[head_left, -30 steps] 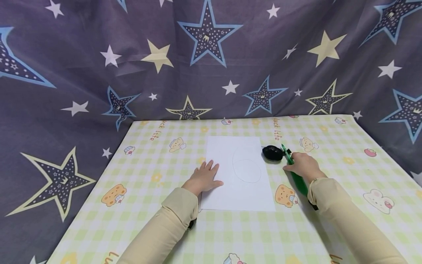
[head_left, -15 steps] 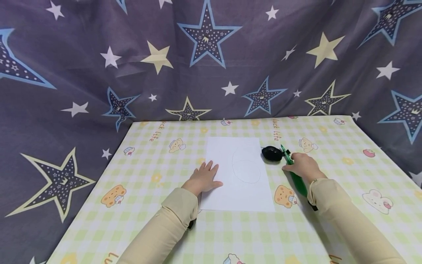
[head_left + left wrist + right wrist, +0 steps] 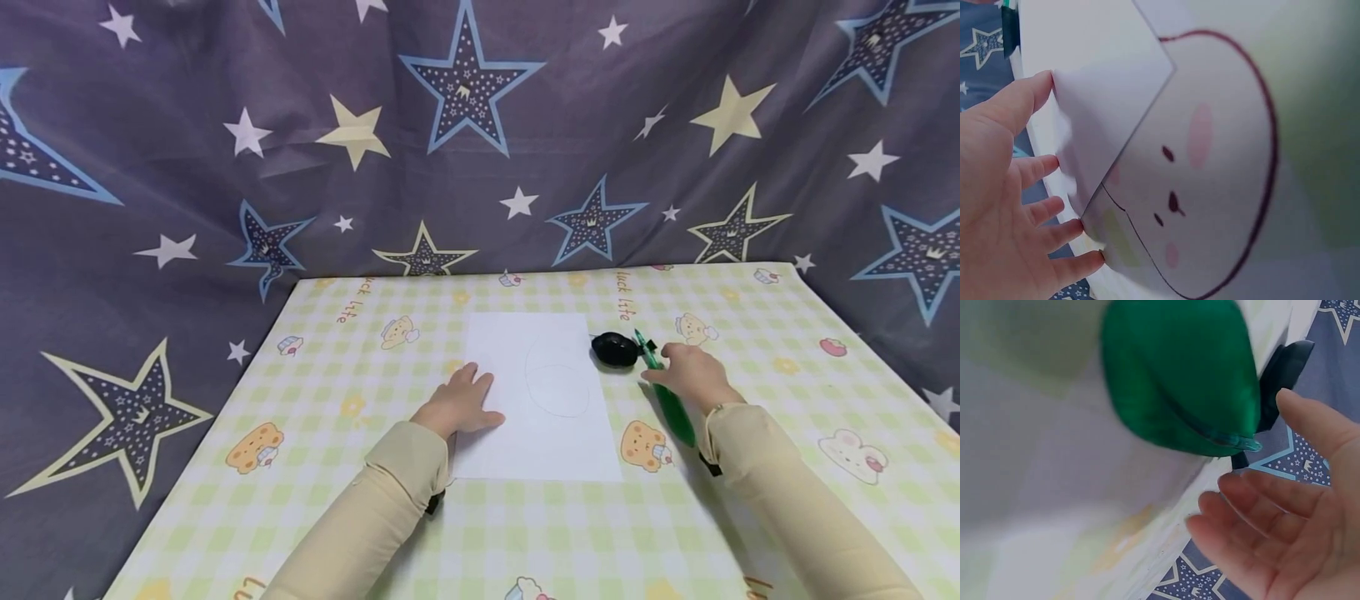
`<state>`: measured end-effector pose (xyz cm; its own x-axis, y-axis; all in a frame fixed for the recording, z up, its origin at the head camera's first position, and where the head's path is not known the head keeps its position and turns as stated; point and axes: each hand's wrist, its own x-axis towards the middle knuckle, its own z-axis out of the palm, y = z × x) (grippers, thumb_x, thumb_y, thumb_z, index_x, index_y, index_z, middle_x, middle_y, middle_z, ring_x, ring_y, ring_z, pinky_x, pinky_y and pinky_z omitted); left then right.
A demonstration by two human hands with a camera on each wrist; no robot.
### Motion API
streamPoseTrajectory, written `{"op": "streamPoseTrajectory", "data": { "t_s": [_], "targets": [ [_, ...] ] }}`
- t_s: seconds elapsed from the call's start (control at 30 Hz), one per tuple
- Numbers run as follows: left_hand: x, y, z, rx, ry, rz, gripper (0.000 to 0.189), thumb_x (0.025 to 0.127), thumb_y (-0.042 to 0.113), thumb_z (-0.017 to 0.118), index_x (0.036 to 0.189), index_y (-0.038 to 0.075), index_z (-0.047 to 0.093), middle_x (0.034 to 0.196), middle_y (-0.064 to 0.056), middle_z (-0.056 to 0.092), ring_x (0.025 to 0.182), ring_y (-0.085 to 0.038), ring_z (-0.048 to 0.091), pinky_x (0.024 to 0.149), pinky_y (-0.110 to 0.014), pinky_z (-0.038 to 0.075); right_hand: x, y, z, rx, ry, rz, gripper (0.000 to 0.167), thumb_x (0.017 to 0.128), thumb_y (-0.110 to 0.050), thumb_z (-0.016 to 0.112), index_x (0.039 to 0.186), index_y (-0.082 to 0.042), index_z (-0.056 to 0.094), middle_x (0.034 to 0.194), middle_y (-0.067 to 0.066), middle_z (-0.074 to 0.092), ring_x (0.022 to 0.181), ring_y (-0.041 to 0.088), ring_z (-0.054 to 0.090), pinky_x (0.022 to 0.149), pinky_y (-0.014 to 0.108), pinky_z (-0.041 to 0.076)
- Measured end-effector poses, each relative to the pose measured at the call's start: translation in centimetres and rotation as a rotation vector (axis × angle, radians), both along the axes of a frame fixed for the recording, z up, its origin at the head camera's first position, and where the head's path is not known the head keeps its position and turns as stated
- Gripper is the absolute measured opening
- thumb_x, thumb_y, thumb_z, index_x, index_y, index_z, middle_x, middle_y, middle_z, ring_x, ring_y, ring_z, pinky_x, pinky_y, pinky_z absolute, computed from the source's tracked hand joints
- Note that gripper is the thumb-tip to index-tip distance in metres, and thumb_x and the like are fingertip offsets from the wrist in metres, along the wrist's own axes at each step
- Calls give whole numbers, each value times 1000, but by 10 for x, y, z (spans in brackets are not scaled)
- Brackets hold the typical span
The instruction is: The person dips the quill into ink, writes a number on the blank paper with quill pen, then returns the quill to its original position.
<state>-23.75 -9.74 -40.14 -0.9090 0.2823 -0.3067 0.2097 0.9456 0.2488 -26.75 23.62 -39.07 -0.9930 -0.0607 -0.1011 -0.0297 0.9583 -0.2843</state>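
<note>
A white sheet of paper (image 3: 540,450) lies on the table with a faint curved line drawn on its right half. My left hand (image 3: 459,402) rests on its left edge, fingers spread. To the right of the paper, my right hand (image 3: 693,375) hovers over a glossy green rounded object (image 3: 675,417), thumb and fingers apart with nothing between them. A slim green pen-like stick (image 3: 646,346) lies along that object; the right wrist view shows its translucent tip (image 3: 1247,444). Beside it sits a shiny black rounded object (image 3: 617,350). The exact kind of these two objects is unclear.
A green checked tablecloth (image 3: 570,542) with cartoon prints covers the table. Its far edge meets a dark curtain (image 3: 315,200) patterned with stars. Small black wrist devices show under both sleeves, such as the one by the left cuff (image 3: 435,500).
The right thumb and fingers have lifted slightly and spread apart above the green object. The left hand stays on the paper, its fingers a little more bent. The head view has shifted slightly.
</note>
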Motion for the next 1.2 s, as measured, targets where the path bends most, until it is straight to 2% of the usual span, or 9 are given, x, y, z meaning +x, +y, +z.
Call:
{"op": "streamPoseTrajectory", "data": {
  "t_s": [0.17, 0.3, 0.43, 0.53, 0.63, 0.83, 1.2],
  "targets": [
    [-3, -4, 4, -11, 49, -15, 68, 88, 46, 56, 140, 7, 37, 144, -19, 23, 130, -35, 24, 99, -48, 33, 0, -3, 7, -9, 48, 16, 61, 85, -35, 63, 119, 14, 49, 115, 32, 52, 101, 45, 52, 79, 55, 44],
    [-8, -8, 9, -23, 73, -18, 68, 91, 48, 51, 142, 7, 35, 147, -19, 21, 133, -36, 18, 102, -49, 27, -1, -7, 13, -13, 76, 24, 63, 87, -34, 62, 124, 14, 45, 119, 34, 49, 106, 48, 47, 85, 58, 40],
    [-14, -11, 16, -27, 90, -36, 67, 92, 48, 48, 144, 7, 32, 148, -18, 21, 135, -36, 15, 105, -52, 21, -4, -12, 16, 13, 141, 41, 62, 87, -33, 62, 126, 12, 44, 119, 35, 48, 105, 50, 46, 84, 60, 39],
    [-17, -13, 20, -38, 108, -51, 67, 93, 47, 47, 144, 7, 30, 147, -18, 24, 135, -35, 16, 105, -52, 18, -5, -16, 20, 23, 180, 57, 63, 87, -33, 61, 128, 11, 43, 122, 35, 45, 109, 50, 42, 87, 63, 34],
    [-18, -15, 25, -42, 130, -50, 66, 94, 46, 46, 144, 8, 29, 146, -18, 25, 135, -36, 14, 107, -52, 14, -7, -20, 25, 20, 183, 67, 64, 88, -33, 60, 131, 10, 40, 127, 34, 41, 116, 51, 35, 92, 65, 26],
    [-22, -17, 33, -53, 157, -14, 67, 94, 47, 45, 145, 7, 28, 148, -17, 22, 136, -36, 9, 107, -52, 7, -9, -30, 32, 13, 164, 77, 68, 90, -37, 57, 136, 8, 34, 135, 32, 33, 124, 49, 24, 96, 68, 13],
    [-29, -14, 43, -82, 226, 78, 75, 92, 55, 40, 148, 11, 18, 152, -15, 5, 137, -35, -8, 106, -54, -4, -12, -50, 39, 0, 188, 106, 72, 90, -40, 57, 141, 2, 28, 145, 28, 14, 133, 45, 3, 96, 71, 2]
  ]
}}
